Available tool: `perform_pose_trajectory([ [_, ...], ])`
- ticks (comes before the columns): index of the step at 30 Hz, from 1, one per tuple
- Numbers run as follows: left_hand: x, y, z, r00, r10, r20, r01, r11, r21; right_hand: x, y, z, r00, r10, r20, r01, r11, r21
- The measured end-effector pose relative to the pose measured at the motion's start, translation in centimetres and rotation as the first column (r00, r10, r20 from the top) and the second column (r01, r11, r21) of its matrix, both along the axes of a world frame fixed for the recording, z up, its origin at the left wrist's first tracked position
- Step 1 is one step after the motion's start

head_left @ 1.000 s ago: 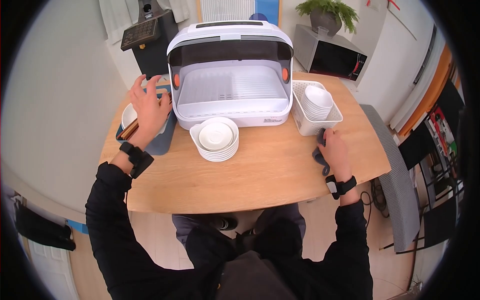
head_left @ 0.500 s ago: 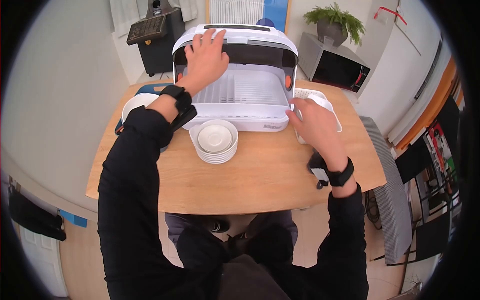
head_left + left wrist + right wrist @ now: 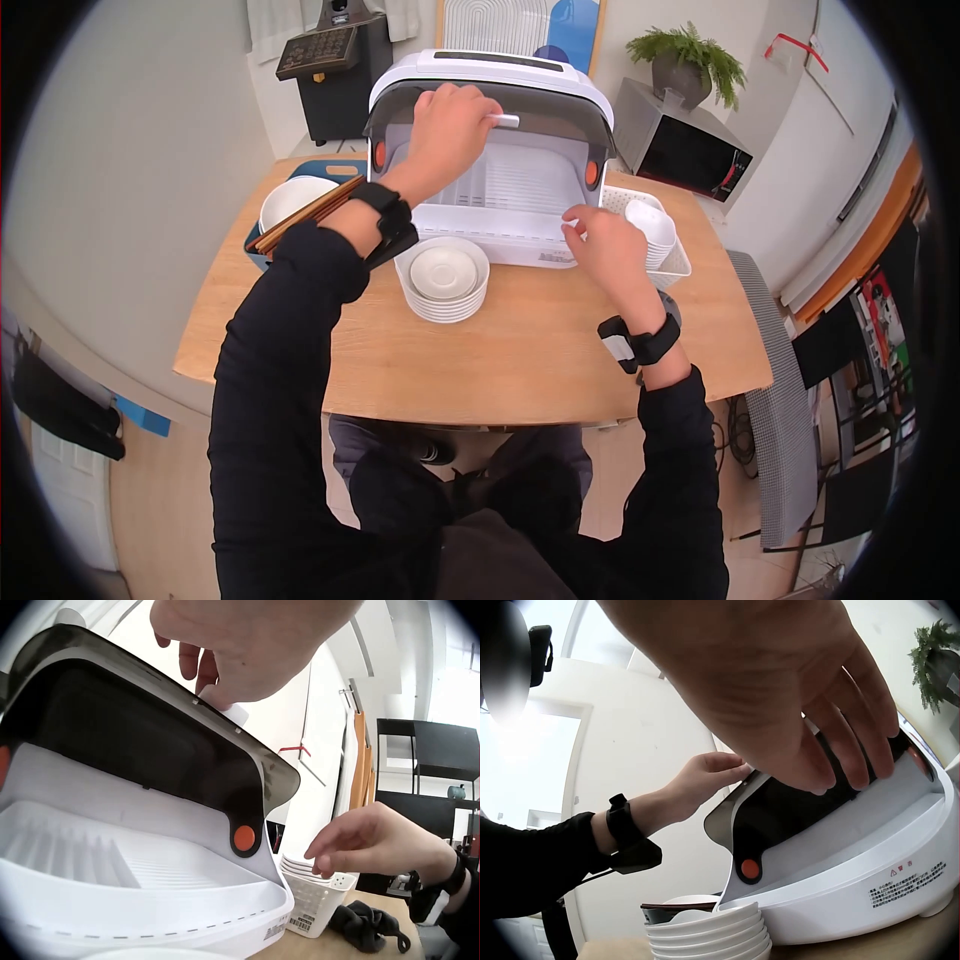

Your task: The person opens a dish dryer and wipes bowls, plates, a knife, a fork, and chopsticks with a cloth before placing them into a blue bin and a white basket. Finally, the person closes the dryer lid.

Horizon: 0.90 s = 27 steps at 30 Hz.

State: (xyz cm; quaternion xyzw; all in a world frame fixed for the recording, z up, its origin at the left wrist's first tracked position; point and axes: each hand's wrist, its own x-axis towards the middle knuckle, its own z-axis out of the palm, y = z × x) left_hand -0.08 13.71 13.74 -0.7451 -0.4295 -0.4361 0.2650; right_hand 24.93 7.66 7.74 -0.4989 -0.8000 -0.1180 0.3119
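On the table stands a white dish cabinet (image 3: 500, 222) with a tinted lid (image 3: 555, 112) and orange side hinges. At the lid's white handle (image 3: 508, 121) my left hand (image 3: 450, 130) grips with fingers over it and thumb below; the left wrist view shows the handle (image 3: 236, 714) too. The lid stands partly raised, and the ribbed rack inside shows beneath it. My right hand (image 3: 610, 252) hovers by the cabinet's front right corner, fingers loosely bent, holding nothing. Below my left wrist, a stack of white bowls (image 3: 445, 305) carries small saucers (image 3: 444, 272).
A blue basket (image 3: 346, 168) at the left holds a white bowl (image 3: 292, 200) and brown chopsticks (image 3: 318, 208). At the right, a white perforated basket (image 3: 682, 264) holds stacked small bowls (image 3: 655, 236); dark crumpled cloth (image 3: 366, 927) lies in front. A microwave (image 3: 690, 150) stands behind.
My left hand has moved from above the blue basket to the lid, and the lid has tipped forward and down. My right hand has left the dark cloth and moved up toward the cabinet.
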Motion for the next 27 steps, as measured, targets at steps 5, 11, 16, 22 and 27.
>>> perform_pose_trajectory([
  [5, -0.6, -4.6, -1.9, 0.987, -0.046, -0.152, 0.026, 0.991, -0.131, -2.1, -1.1, 2.0, 0.978, 0.099, -0.185, -0.059, 0.976, 0.211],
  [11, -0.7, -5.7, -5.3, 0.966, -0.087, -0.243, 0.035, 0.976, -0.213, -4.8, 0.6, 0.3, 0.951, 0.305, -0.044, -0.286, 0.928, 0.238],
  [16, -0.6, -5.7, -6.2, 0.948, -0.11, -0.298, 0.036, 0.969, -0.243, -7.2, 1.6, -1.6, 0.948, 0.315, 0.051, -0.319, 0.937, 0.143],
  [22, -0.5, -5.9, -7.5, 0.934, -0.117, -0.337, -0.028, 0.918, -0.396, -7.5, 2.5, -4.4, 0.926, 0.268, 0.265, -0.328, 0.918, 0.221],
  [27, -1.2, -6.2, -8.1, 0.982, -0.123, -0.142, 0.024, 0.833, -0.552, -7.7, 2.6, -4.9, 0.916, 0.29, 0.279, -0.339, 0.929, 0.148],
])
